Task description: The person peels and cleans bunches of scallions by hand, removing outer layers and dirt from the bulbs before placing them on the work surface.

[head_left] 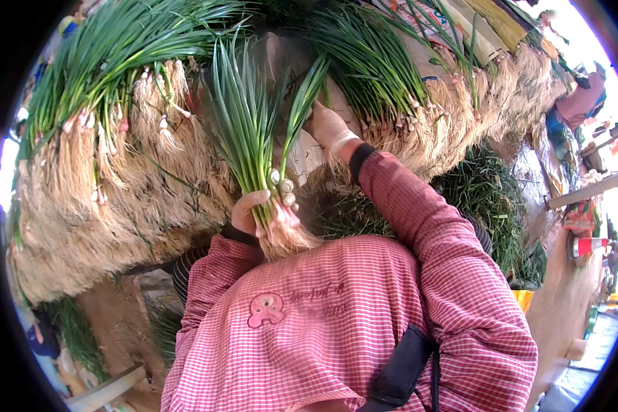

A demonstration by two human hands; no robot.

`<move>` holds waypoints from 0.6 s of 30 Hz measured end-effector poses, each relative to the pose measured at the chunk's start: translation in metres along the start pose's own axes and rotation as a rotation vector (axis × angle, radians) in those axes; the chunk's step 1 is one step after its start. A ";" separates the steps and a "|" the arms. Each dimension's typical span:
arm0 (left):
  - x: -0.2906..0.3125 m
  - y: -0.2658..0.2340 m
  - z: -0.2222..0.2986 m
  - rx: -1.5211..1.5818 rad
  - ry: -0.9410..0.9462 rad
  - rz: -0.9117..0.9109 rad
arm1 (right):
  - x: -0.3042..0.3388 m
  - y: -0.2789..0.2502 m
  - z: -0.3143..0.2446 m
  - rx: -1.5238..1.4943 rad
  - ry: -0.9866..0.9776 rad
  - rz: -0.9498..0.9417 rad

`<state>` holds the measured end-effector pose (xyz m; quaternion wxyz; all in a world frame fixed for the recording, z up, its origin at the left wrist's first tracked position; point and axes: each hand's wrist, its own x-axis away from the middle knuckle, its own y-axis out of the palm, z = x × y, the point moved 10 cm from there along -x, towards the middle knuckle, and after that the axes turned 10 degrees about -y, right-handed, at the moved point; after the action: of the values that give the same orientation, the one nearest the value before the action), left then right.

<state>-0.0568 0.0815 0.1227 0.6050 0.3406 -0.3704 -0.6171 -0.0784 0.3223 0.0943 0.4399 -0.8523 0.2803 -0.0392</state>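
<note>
My left hand [247,209], in a pale glove, is closed round a bunch of green garlic [244,130] just in front of my chest. Its long leaves point away from me, and the pinkish-white bulb ends and tan roots hang below my fingers. One clump of leaves splits off to the right. Beside those leaf tips is my gloved right hand [331,128], reaching forward; its fingertips are partly hidden, so I cannot tell whether it grips a leaf. Heaps of green garlic lie at the far left [103,75] and far right [371,62], roots toward me.
A thick mat of tan roots [117,220] edges the heap along the left. Cut green leaves [491,213] are piled on the ground right of my arm. A wooden bar [587,190] and a red and white object [589,246] are farther right; another bar [106,391] is lower left.
</note>
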 end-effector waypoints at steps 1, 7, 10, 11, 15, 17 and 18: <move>-0.006 0.009 0.001 0.007 -0.036 -0.035 | -0.031 0.008 0.022 0.189 -0.136 0.000; 0.023 0.014 0.029 0.411 0.156 -0.361 | 0.008 -0.045 -0.014 -0.698 0.018 0.077; 0.034 0.023 0.048 0.458 0.142 -0.361 | 0.066 -0.081 -0.021 -0.972 0.090 0.066; 0.036 0.025 0.048 0.488 0.125 -0.361 | 0.081 -0.096 -0.014 -0.955 0.084 0.128; 0.035 0.019 0.048 0.423 0.129 -0.279 | 0.120 -0.172 0.052 -0.924 -0.005 0.497; 0.035 0.021 0.046 0.423 0.123 -0.267 | 0.134 -0.192 0.070 -1.082 0.065 0.566; 0.034 0.025 0.044 0.455 0.116 -0.270 | 0.136 -0.182 0.069 -0.806 0.091 0.353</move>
<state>-0.0834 0.0499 0.1672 0.4451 0.5490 -0.4156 -0.5726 0.1381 0.3864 0.1684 0.0598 -0.8922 0.4335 0.1116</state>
